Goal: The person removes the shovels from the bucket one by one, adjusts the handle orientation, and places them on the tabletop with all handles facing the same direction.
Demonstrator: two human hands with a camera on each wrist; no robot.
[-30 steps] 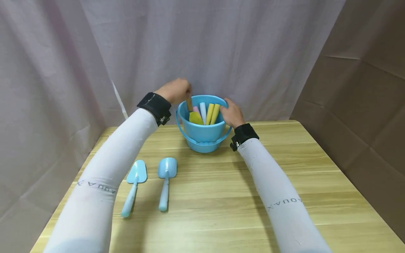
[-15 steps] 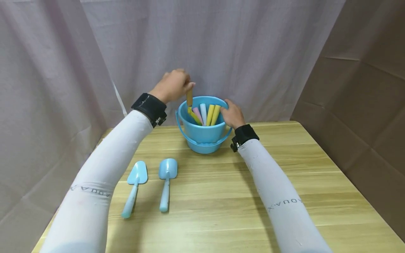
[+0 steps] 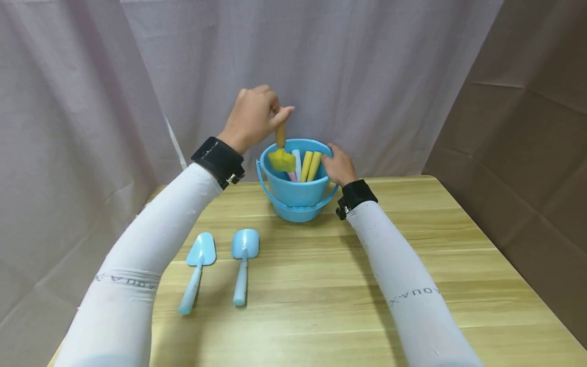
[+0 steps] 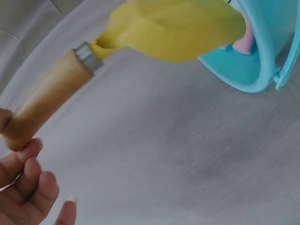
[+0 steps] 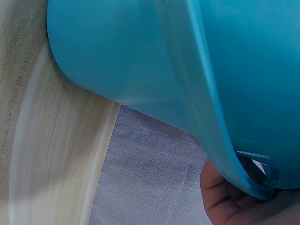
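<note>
A blue toy bucket [image 3: 295, 196] stands at the back of the wooden table [image 3: 321, 285]. My left hand [image 3: 257, 117] pinches the wooden handle of a yellow trowel [image 3: 282, 158] and holds it over the bucket's left rim; the left wrist view shows the handle [image 4: 47, 101] and the yellow blade [image 4: 173, 28]. My right hand [image 3: 338, 165] grips the bucket's right rim, and its fingers [image 5: 234, 197] show under the bucket wall [image 5: 140, 51] in the right wrist view. Yellow, white and pink tool handles [image 3: 308, 165] stand inside the bucket.
Two light blue plastic shovels [image 3: 196, 272] [image 3: 243, 265] lie side by side on the table's left, handles toward me. A pale cloth curtain [image 3: 293, 61] hangs behind the table, and a brown panel [image 3: 527, 168] stands at the right.
My left hand has risen and lifted the yellow trowel up out of the bucket. The right hand has stayed on the bucket's rim.
</note>
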